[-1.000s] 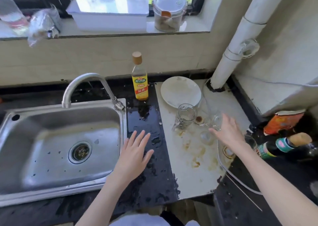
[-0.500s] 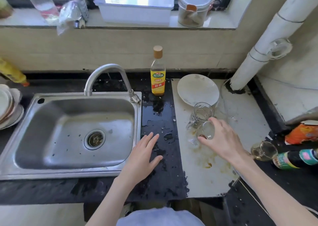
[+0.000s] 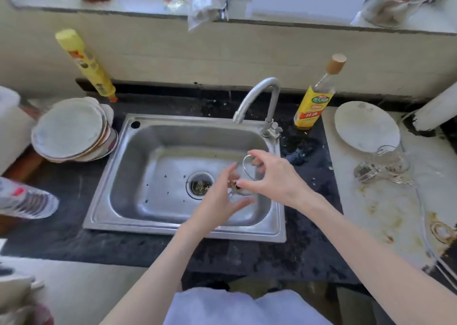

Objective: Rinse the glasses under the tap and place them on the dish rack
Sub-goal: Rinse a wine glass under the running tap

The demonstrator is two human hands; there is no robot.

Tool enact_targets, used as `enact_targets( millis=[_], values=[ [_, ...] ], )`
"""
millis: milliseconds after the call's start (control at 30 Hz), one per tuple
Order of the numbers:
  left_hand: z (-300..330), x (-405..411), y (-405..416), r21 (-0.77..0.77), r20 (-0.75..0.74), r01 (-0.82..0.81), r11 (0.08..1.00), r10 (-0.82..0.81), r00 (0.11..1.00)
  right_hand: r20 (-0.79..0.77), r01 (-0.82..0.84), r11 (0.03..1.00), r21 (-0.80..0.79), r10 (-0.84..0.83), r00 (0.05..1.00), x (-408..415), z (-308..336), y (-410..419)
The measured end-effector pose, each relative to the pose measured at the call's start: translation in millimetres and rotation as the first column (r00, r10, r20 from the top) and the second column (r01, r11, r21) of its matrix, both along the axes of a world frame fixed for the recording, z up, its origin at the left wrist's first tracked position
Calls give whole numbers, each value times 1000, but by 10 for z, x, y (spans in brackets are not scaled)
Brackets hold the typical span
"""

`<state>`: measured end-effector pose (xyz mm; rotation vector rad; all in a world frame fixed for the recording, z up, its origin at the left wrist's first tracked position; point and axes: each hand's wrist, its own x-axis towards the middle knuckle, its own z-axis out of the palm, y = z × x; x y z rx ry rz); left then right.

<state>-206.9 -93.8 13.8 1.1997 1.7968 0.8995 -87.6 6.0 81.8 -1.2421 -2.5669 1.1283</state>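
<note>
- Right hand: grasps a small clear drinking glass by its rim, thumb below and fingers curled over the top; the glass is held tilted above the right part of the sink basin.
- Left hand: fingers extended and relaxed, touching the near side of the same glass; whether they actually clasp it cannot be told, as the frame is blurred.
- Stainless-steel sink: drain strainer just left of the hands.
- Tap: curved spout ends above and behind the glass; no water stream is visible.
- Glass mug: lies tilted among other glassware on the stained white counter, right of the sink.
- White plate: behind the mug.
- Yellow-labelled bottle: upright beside the tap base.
- Stack of plates: left of the sink.
</note>
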Motion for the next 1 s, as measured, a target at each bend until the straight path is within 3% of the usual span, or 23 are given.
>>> enact_targets(
  millis=[200, 433, 667, 833, 1000],
  values=[
    [-129, -352, -41, 8, 147, -93, 996, 91, 985, 6, -29, 997, -75, 30, 1000, -364, -110, -63],
    [-315, -477, 85, -57, 249, -142, 988, 151, 957, -6, 25, 954, -300, -29, 1000, -362, -372, 216],
    [-445, -618, 361, -115, 240, -167, 979, 191, 952, 22, 358, 933, 41, -359, 933, -213, -727, 1008],
    [-556, -618, 493, -171, 270, -184, 968, 226, 936, 147, 284, 959, 18, -283, 948, -301, -964, 1419],
    [-617, -605, 500, -225, 287, -179, 958, 241, 927, 22, 342, 936, 81, -345, 938, -358, -1168, 1394]
  ],
)
